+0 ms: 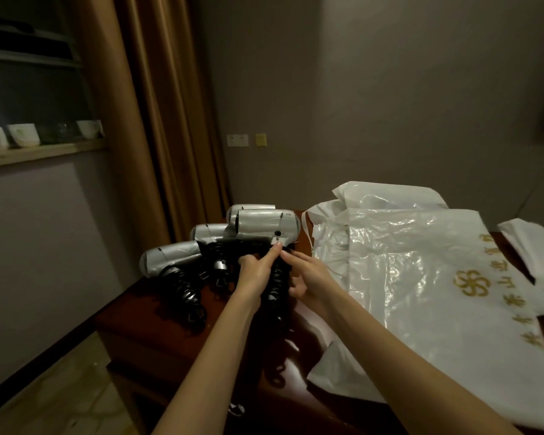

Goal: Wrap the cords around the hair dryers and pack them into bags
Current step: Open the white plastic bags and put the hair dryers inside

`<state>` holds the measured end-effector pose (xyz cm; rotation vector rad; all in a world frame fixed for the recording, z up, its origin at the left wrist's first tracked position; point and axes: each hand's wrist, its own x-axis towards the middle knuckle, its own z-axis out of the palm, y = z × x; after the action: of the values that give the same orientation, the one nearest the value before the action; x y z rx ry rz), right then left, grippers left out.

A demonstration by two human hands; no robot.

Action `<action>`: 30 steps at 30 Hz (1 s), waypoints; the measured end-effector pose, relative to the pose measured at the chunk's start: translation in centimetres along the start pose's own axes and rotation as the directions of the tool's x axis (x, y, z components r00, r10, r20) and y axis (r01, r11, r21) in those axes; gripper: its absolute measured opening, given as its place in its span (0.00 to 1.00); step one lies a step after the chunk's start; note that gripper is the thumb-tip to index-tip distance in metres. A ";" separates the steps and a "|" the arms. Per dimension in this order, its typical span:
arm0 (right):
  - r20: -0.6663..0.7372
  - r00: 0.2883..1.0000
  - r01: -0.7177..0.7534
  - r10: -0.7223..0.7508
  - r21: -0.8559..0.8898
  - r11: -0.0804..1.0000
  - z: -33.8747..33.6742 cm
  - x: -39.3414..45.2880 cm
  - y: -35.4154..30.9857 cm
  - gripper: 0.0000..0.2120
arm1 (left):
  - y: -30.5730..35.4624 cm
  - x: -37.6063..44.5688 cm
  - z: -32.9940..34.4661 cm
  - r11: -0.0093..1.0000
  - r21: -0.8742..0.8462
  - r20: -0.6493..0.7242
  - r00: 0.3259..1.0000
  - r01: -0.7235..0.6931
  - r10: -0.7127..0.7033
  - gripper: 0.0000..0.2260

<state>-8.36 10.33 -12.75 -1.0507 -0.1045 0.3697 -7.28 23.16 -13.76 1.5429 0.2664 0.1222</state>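
Both hands are up on the nearest silver hair dryer (266,222), which stands on the dark wooden table (145,312): left hand (254,271) grips its black coiled cord (277,287), right hand (308,277) curls around the same cord, and white plastic bags (405,262) lie just beside.

A: Any readable text?

B: Only on the big white plastic bag (421,262) right of the silver hair dryer (266,222). There's a gold pinwheel-style logo (471,282) on it, with a line of gold Chinese characters (515,287) running beside the logo along the bag's edge.

A: Can you read the characters?

B: No, too blurred and skewed to make out.

A: Brand on the dryer?

B: None legible, just a small switch marking, unreadable.
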 end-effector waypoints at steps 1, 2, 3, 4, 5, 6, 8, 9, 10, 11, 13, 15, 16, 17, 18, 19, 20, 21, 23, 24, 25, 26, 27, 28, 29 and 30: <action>-0.007 1.000 -0.002 0.002 -0.014 1.000 -0.1 -0.1 0.1 0.16 | -0.5 0.6 -0.4 0.998 0.058 -0.016 1.000 -0.003 0.004 0.59; -0.011 1.000 0.000 0.000 -0.028 1.000 -0.2 -0.2 0.2 0.16 | -0.7 0.5 -0.7 0.993 0.114 -0.028 1.000 0.004 -0.001 0.58; -0.023 1.000 0.001 -0.002 -0.030 1.000 -0.4 -0.3 0.4 0.17 | -0.8 0.4 -1.0 0.985 0.167 -0.040 0.999 0.037 -0.030 0.58; -0.038 0.999 0.004 -0.004 -0.024 1.000 -0.5 -0.3 0.6 0.17 | -0.6 -0.1 -1.3 0.978 0.202 -0.063 0.997 0.058 -0.047 0.58; -0.060 0.998 0.006 -0.008 -0.022 1.000 -0.6 -0.3 0.9 0.19 | -0.2 -0.8 -1.5 0.973 0.223 -0.101 0.994 0.068 -0.046 0.57; -0.087 0.996 0.012 -0.015 -0.033 0.999 -0.7 -0.4 1.2 0.20 | 0.2 -1.6 -1.7 0.973 0.224 -0.130 0.991 0.060 -0.031 0.54; -0.131 0.990 0.033 -0.045 -0.092 0.995 -0.5 -0.7 1.6 0.22 | 0.4 -2.5 -1.9 0.986 0.169 -0.078 0.997 0.003 0.010 0.39; -0.127 0.990 0.044 -0.060 -0.120 0.992 -0.4 -0.8 1.7 0.23 | 0.5 -2.8 -2.0 0.996 0.083 -0.015 1.000 0.016 -0.015 0.30; -0.109 0.991 0.058 -0.074 -0.138 0.989 -0.3 -0.9 1.5 0.23 | 0.5 -3.0 -2.1 0.998 -0.028 0.048 0.997 0.057 -0.055 0.23; -0.084 0.992 0.076 -0.089 -0.145 0.986 0.0 -1.1 1.2 0.22 | 0.5 -3.1 -2.3 0.985 -0.137 0.107 0.990 0.108 -0.094 0.21; -0.040 0.990 0.126 -0.137 -0.202 0.971 0.4 -1.7 0.3 0.19 | 0.3 -3.4 -2.6 0.939 -0.291 0.226 0.967 0.185 -0.121 0.23; 0.007 0.987 0.157 -0.161 -0.264 0.952 0.4 -1.9 -0.2 0.21 | 0.3 -3.8 -2.7 0.885 -0.405 0.311 0.945 0.231 -0.104 0.20; 0.024 0.987 0.157 -0.156 -0.268 0.950 0.3 -2.2 -0.4 0.22 | 0.3 -4.0 -2.6 0.849 -0.464 0.343 0.935 0.254 -0.092 0.19; 0.046 0.987 0.158 -0.152 -0.274 0.949 0.2 -2.5 -0.5 0.23 | 0.4 -4.1 -2.4 0.819 -0.507 0.364 0.928 0.269 -0.079 0.18; 0.064 0.986 0.167 -0.155 -0.309 0.936 -0.1 -2.8 -0.7 0.23 | 0.4 -4.3 -2.2 0.800 -0.534 0.373 0.925 0.274 -0.067 0.18; 0.078 0.985 0.174 -0.156 -0.383 0.907 -0.4 -3.1 -1.1 0.23 | 0.3 -4.4 -1.7 0.789 -0.553 0.376 0.925 0.268 -0.050 0.17; 0.091 0.983 0.183 -0.159 -0.479 0.858 -0.5 -3.5 -1.6 0.24 | 0.3 -4.6 -1.2 0.790 -0.558 0.378 0.925 0.254 -0.030 0.17; 0.102 0.979 0.203 -0.176 -0.583 0.787 -0.6 -3.7 -2.1 0.24 | 0.2 -4.6 -0.6 0.803 -0.548 0.379 0.925 0.234 -0.012 0.15; 0.102 0.940 0.266 -0.325 -0.814 0.516 -1.3 -4.1 -3.1 0.24 | 0.1 -4.9 0.6 0.837 -0.509 0.375 0.927 0.202 0.004 0.13; 0.092 0.897 0.269 -0.433 -0.890 0.368 -2.1 -4.3 -3.6 0.24 | 0.1 -5.0 1.0 0.851 -0.490 0.366 0.930 0.191 0.002 0.12; 0.041 0.859 0.224 -0.510 -0.926 0.304 -3.1 -4.4 -3.9 0.25 | 0.2 -5.1 1.3 0.864 -0.471 0.348 0.938 0.178 -0.003 0.13; -0.047 0.841 0.144 -0.540 -0.941 0.306 -4.1 -4.6 -4.1 0.28 | 0.3 -5.1 1.5 0.877 -0.452 0.318 0.948 0.162 -0.011 0.16; -0.140 0.836 0.018 -0.530 -0.959 0.283 -5.3 -4.8 -4.2 0.31 | 0.4 -5.0 1.6 0.888 -0.433 0.288 0.957 0.153 -0.025 0.19; -0.219 0.845 -0.155 -0.487 -0.973 0.170 -6.2 -5.0 -4.1 0.34 | 0.5 -4.8 1.8 0.896 -0.418 0.256 0.966 0.148 -0.040 0.21; -0.282 0.858 -0.310 -0.430 -0.951 0.004 -7.1 -5.2 -3.7 0.36 | 0.5 -4.7 1.9 0.902 -0.407 0.224 0.973 0.144 -0.054 0.23; -0.326 0.862 -0.399 -0.387 -0.909 -0.122 -7.7 -5.3 -3.2 0.36 | 0.5 -4.7 2.2 0.904 -0.400 0.205 0.976 0.149 -0.070 0.24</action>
<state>-10.57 0.69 -13.39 -2.8209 0.1808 -0.1638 -11.26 19.88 -12.83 1.1038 0.1649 -0.0545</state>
